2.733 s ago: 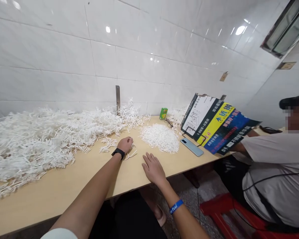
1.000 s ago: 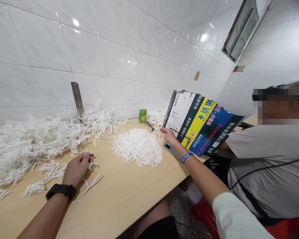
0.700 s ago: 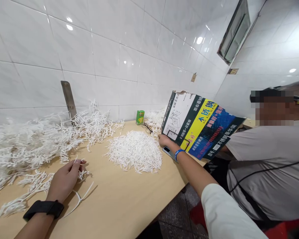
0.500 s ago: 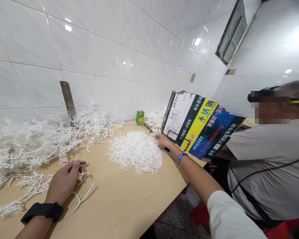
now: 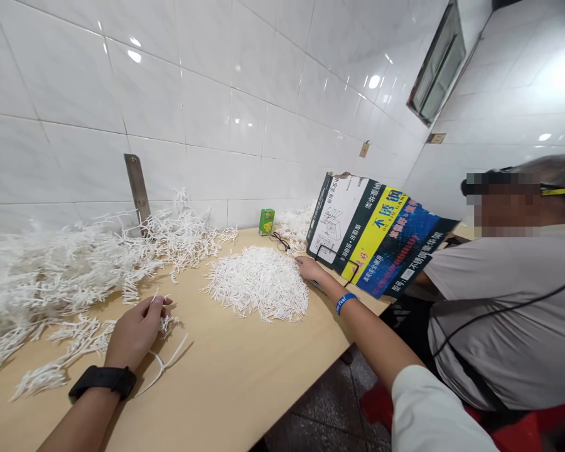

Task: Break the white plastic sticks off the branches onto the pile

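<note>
My left hand (image 5: 136, 329), with a black band on its wrist, pinches a white branched plastic piece between thumb and fingers. More white plastic sprigs (image 5: 170, 323) show just under those fingers, and a thin forked white strand (image 5: 162, 367) lies on the table beside them. Stretched far out, my right hand (image 5: 309, 269) is at the right edge of a low heap of short white plastic bits (image 5: 258, 285). Its fingers are bent together, and whatever is in them is too small to make out. A grey object beneath that hand is mostly covered.
A large tangle of white branched plastic (image 5: 61, 270) covers the table's left side. Against the wall stand a green box (image 5: 266, 221) and black-framed glasses (image 5: 280, 241). A printed cardboard sheet (image 5: 371, 232) leans at the right, beside a seated person (image 5: 513, 301).
The view has shifted slightly, so the left hand and table items appear a little further right. The right hand stays by the heap's edge, and the left keeps its pinch.
</note>
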`<action>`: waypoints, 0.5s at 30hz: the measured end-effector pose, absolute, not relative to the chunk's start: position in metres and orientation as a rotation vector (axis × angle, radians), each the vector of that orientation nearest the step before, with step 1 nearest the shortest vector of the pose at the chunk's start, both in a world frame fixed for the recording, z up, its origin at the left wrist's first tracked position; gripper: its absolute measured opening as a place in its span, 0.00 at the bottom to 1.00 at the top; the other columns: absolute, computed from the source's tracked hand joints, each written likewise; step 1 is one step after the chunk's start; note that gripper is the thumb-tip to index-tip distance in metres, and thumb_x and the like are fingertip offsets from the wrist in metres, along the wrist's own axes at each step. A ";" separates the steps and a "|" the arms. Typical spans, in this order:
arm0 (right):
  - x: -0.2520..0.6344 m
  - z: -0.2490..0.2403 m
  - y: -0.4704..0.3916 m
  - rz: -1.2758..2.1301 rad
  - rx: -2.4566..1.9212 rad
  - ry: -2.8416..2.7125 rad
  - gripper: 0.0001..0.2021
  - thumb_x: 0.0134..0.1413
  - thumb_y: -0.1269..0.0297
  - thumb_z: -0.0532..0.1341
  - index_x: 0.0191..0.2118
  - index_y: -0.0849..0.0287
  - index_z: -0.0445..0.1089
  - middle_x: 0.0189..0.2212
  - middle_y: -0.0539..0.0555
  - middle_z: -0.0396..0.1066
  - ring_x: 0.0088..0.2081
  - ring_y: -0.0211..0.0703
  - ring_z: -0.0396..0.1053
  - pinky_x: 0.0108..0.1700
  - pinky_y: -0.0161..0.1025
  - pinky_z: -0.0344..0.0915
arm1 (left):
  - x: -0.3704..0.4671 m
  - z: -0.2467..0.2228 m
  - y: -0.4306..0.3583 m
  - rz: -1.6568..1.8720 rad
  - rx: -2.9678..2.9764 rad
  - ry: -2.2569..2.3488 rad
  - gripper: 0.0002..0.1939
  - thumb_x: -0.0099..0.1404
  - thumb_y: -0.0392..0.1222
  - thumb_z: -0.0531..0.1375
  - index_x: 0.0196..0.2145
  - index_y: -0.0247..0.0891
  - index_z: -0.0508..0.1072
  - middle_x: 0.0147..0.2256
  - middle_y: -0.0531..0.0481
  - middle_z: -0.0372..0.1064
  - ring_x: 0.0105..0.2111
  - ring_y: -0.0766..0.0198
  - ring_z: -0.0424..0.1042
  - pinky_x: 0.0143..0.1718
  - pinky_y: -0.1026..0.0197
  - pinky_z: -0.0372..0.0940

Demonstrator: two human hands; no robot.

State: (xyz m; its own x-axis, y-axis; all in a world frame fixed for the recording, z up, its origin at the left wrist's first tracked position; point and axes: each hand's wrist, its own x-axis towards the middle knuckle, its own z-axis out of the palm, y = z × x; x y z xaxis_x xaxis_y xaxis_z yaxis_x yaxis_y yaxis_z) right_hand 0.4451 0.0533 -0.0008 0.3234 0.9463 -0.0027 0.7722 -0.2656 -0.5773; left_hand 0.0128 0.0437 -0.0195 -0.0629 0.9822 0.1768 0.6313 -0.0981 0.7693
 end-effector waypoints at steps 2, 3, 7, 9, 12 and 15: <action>0.438 0.004 0.040 0.464 -2.066 -1.479 0.15 0.60 0.67 0.58 0.52 0.61 0.68 0.54 0.61 0.66 0.53 0.51 0.66 0.53 0.50 0.65 | 0.013 -0.018 0.042 1.029 1.764 1.715 0.23 0.61 0.56 0.47 0.32 0.40 0.76 0.30 0.45 0.76 0.29 0.53 0.72 0.31 0.54 0.64; 0.431 0.007 0.033 0.457 -2.035 -1.462 0.15 0.59 0.71 0.57 0.52 0.62 0.68 0.55 0.63 0.66 0.56 0.54 0.64 0.55 0.50 0.63 | 0.014 -0.017 0.041 1.040 1.764 1.711 0.23 0.61 0.56 0.47 0.32 0.39 0.76 0.29 0.45 0.76 0.28 0.53 0.72 0.31 0.54 0.64; 0.373 0.021 0.008 0.477 -1.825 -1.472 0.21 0.55 0.77 0.51 0.52 0.60 0.70 0.55 0.59 0.68 0.57 0.50 0.64 0.57 0.46 0.62 | 0.014 -0.016 0.037 1.088 1.734 1.678 0.23 0.62 0.55 0.47 0.31 0.38 0.76 0.29 0.45 0.75 0.28 0.54 0.71 0.31 0.54 0.64; 0.322 0.030 0.002 0.506 -1.670 -1.539 0.20 0.56 0.76 0.50 0.49 0.57 0.72 0.53 0.53 0.70 0.54 0.44 0.67 0.55 0.42 0.64 | 0.014 -0.015 0.036 1.125 1.713 1.663 0.23 0.62 0.54 0.47 0.31 0.37 0.75 0.28 0.45 0.74 0.27 0.55 0.71 0.32 0.54 0.64; 0.232 0.039 0.001 0.586 -1.316 -1.702 0.16 0.57 0.73 0.51 0.43 0.56 0.74 0.44 0.50 0.75 0.47 0.39 0.72 0.51 0.38 0.67 | 0.013 -0.015 0.035 1.217 1.688 1.626 0.23 0.62 0.55 0.47 0.33 0.36 0.75 0.27 0.45 0.73 0.28 0.55 0.71 0.33 0.54 0.65; 0.155 0.031 0.005 0.494 -1.081 -1.788 0.14 0.57 0.69 0.54 0.46 0.56 0.71 0.46 0.53 0.74 0.47 0.41 0.70 0.49 0.39 0.67 | 0.009 -0.016 0.037 1.313 1.639 1.594 0.23 0.60 0.56 0.49 0.32 0.36 0.74 0.29 0.44 0.75 0.32 0.53 0.72 0.36 0.54 0.65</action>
